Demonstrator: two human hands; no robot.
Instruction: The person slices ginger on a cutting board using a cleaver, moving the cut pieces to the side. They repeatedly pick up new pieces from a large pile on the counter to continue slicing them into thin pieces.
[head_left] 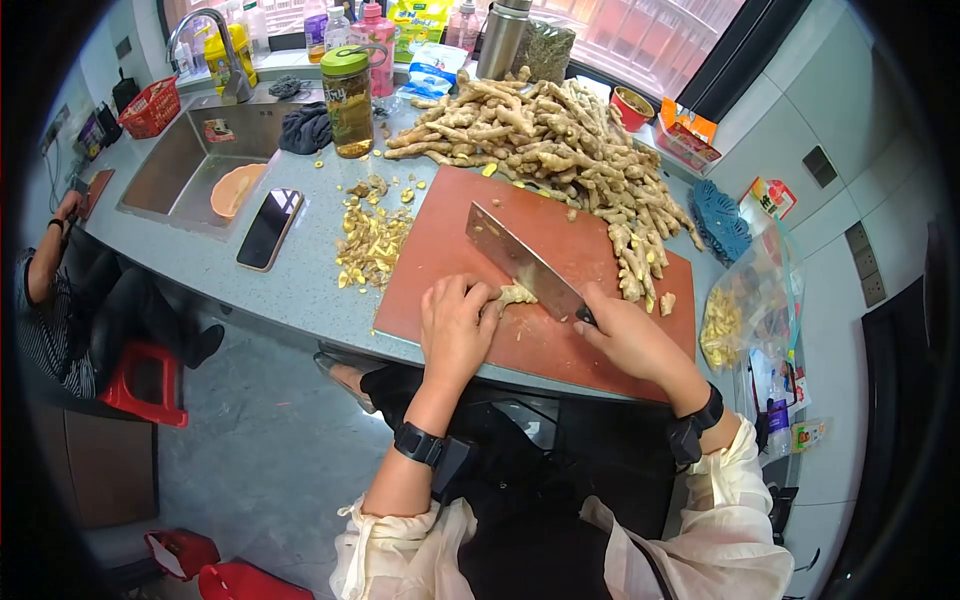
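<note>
"How is the ginger (517,294) held?"

"It is gripped by the left hand (458,328), nearer the board's (430,262) front edge than its back, presumably for steadiness."

"And the knife (520,262)?"

"Its handle (586,316) is clasped in the right hand (628,332), the blade (500,245) held beside the ginger, seemingly for control."

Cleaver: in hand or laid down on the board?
In hand: the right hand grips the cleaver by its handle, while the left hand holds a ginger piece beside it.

Phone (270,230) beside metal sink (172,168)
</note>
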